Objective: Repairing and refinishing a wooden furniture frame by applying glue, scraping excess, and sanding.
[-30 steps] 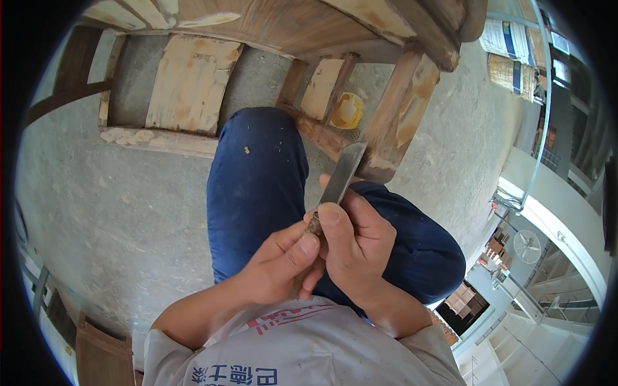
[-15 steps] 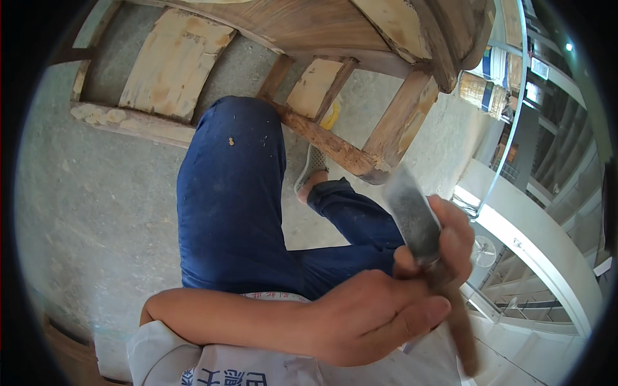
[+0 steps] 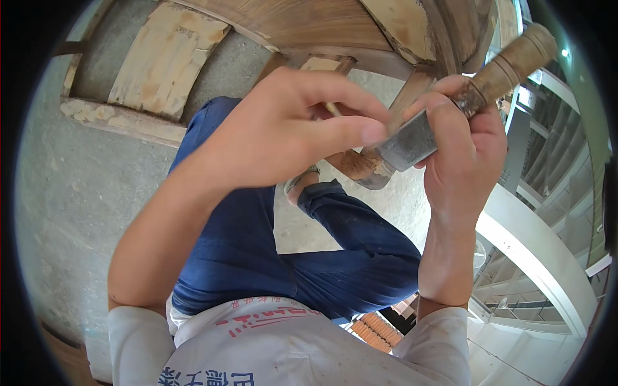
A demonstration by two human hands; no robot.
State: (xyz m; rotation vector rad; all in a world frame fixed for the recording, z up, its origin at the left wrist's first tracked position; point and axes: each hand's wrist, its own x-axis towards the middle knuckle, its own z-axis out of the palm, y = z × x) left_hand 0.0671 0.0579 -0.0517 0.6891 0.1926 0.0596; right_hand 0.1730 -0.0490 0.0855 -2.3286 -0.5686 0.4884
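Note:
A broad steel chisel (image 3: 410, 143) with a turned wooden handle (image 3: 515, 61) is in my right hand (image 3: 460, 141). The fingers of that hand wrap round the blade and its neck, and the handle sticks out beyond them to the upper right. My left hand (image 3: 290, 125) reaches across from the left with thumb and forefinger brought together at the free end of the blade. Whether the fingertips press on the edge is hard to see. Just behind the blade lies the worn corner of a wooden furniture frame (image 3: 370, 170), partly covered by my left hand.
The wooden frame spans the top, with a pale patched panel (image 3: 164, 61) at the left and a curved brown board (image 3: 309, 26) above. My bent legs in blue trousers (image 3: 347, 238) are underneath. Tubs (image 3: 508, 71) and a white curved structure (image 3: 541, 251) stand at the right.
The chisel has swung round: its handle pointed down toward me and now points to the upper right. My left hand has moved up from the handle to the blade's end.

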